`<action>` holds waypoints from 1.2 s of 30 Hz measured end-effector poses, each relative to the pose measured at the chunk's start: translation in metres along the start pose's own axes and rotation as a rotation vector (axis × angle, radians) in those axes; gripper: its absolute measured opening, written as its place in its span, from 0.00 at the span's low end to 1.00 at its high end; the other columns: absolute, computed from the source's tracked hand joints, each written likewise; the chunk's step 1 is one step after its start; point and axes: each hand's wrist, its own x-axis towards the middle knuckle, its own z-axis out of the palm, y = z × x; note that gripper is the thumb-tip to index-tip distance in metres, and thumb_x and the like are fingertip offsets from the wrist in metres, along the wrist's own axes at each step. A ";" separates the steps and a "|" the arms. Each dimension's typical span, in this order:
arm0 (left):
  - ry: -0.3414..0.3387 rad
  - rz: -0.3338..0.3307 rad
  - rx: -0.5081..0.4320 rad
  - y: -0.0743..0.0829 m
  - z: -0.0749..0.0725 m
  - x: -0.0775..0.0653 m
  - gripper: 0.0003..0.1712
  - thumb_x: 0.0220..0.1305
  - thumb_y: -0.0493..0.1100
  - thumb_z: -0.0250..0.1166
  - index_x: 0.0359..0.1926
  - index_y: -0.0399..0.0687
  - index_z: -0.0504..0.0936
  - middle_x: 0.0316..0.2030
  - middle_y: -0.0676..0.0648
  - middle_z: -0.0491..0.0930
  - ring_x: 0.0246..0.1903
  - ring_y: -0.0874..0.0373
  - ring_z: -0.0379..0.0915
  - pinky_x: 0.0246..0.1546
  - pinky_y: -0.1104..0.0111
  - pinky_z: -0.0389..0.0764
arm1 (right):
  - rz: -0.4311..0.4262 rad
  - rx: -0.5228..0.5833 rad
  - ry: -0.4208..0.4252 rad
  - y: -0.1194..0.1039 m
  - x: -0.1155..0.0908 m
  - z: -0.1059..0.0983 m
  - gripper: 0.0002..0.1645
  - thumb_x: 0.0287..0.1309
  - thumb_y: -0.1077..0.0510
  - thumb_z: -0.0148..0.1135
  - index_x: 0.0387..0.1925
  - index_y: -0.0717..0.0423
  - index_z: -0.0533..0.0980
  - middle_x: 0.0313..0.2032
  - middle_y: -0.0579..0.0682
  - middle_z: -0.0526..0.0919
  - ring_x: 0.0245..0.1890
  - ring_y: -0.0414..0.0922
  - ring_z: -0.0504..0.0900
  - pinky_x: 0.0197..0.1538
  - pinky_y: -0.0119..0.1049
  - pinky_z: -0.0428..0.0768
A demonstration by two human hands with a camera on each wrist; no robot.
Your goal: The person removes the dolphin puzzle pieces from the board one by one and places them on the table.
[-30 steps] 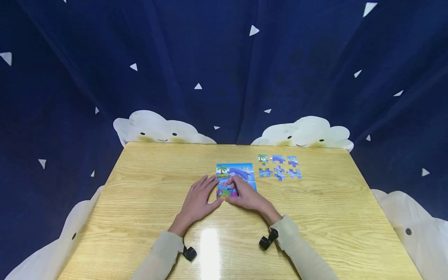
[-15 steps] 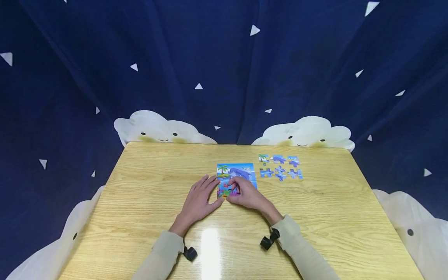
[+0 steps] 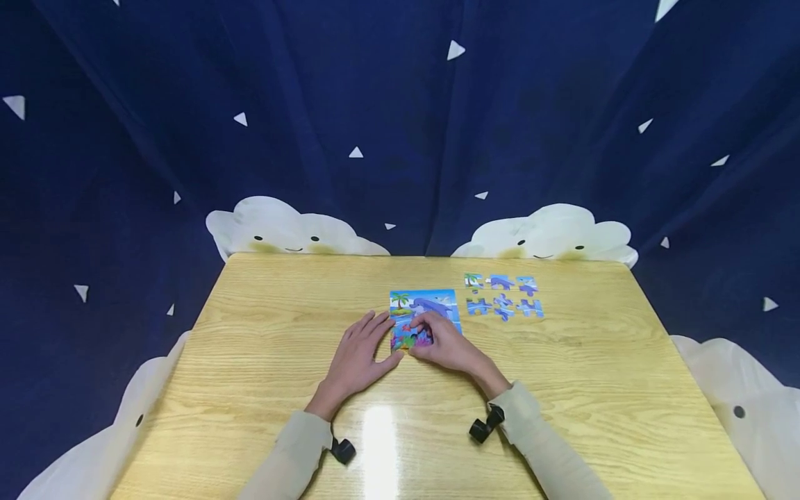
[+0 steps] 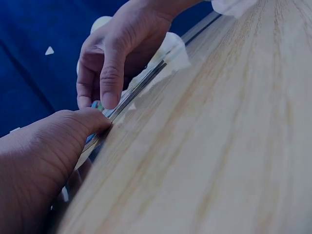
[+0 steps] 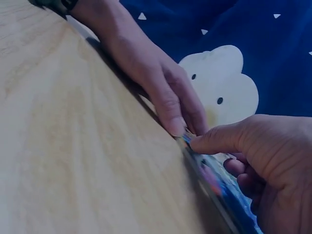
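Note:
A square dolphin picture puzzle (image 3: 431, 303) with a palm tree lies flat on the table. My left hand (image 3: 357, 355) rests at its left edge with fingers spread, and the thumb touches the lower left corner. Over the lower part of the picture is my right hand (image 3: 448, 345), thumb and fingers curled together. In the left wrist view, a bit of blue and green shows between them, seemingly a puzzle piece (image 4: 96, 104); its shape is hidden. The right wrist view shows both thumbs close together at the puzzle's near edge (image 5: 210, 178).
Several loose puzzle pieces (image 3: 503, 307) lie in two rows to the right of the picture. The wooden table (image 3: 262, 305) ends at a dark blue curtain (image 3: 400, 125) with white clouds and triangles. Both wrists carry small black cameras (image 3: 480, 430).
Both hands stay in nearly the same places. The right hand's fingers shift very slightly over the lower part of the picture. The whole view drifts a little.

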 end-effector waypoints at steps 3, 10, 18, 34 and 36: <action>-0.008 -0.010 0.007 0.000 -0.001 0.000 0.41 0.63 0.71 0.53 0.72 0.60 0.65 0.72 0.54 0.59 0.74 0.51 0.46 0.69 0.49 0.54 | -0.016 0.022 0.013 0.001 -0.001 -0.008 0.25 0.48 0.55 0.76 0.48 0.51 0.76 0.43 0.49 0.77 0.42 0.46 0.74 0.45 0.40 0.74; -0.012 -0.017 0.007 0.000 -0.002 0.000 0.40 0.63 0.70 0.55 0.71 0.60 0.65 0.72 0.54 0.60 0.74 0.50 0.47 0.69 0.50 0.53 | -0.026 0.122 0.053 0.015 -0.011 -0.015 0.25 0.47 0.55 0.77 0.47 0.48 0.78 0.38 0.53 0.77 0.36 0.50 0.73 0.38 0.43 0.73; -0.003 -0.007 -0.005 0.000 -0.001 0.000 0.40 0.63 0.70 0.54 0.71 0.59 0.65 0.72 0.54 0.60 0.73 0.50 0.48 0.68 0.49 0.54 | -0.035 0.162 0.064 0.025 -0.032 -0.030 0.26 0.48 0.56 0.76 0.49 0.51 0.77 0.35 0.56 0.76 0.32 0.52 0.71 0.31 0.33 0.70; 0.019 0.006 -0.003 0.001 0.000 0.000 0.40 0.63 0.70 0.54 0.70 0.58 0.67 0.71 0.52 0.61 0.73 0.48 0.49 0.68 0.48 0.55 | 0.092 0.172 0.090 0.059 -0.067 -0.074 0.25 0.49 0.57 0.75 0.49 0.55 0.77 0.41 0.56 0.77 0.36 0.55 0.69 0.34 0.33 0.69; 0.021 0.007 0.004 0.000 0.000 -0.001 0.40 0.63 0.70 0.54 0.70 0.58 0.67 0.71 0.52 0.61 0.73 0.49 0.49 0.68 0.48 0.55 | 0.117 0.141 0.080 0.062 -0.070 -0.079 0.24 0.50 0.55 0.75 0.49 0.53 0.76 0.41 0.54 0.76 0.35 0.53 0.69 0.34 0.34 0.69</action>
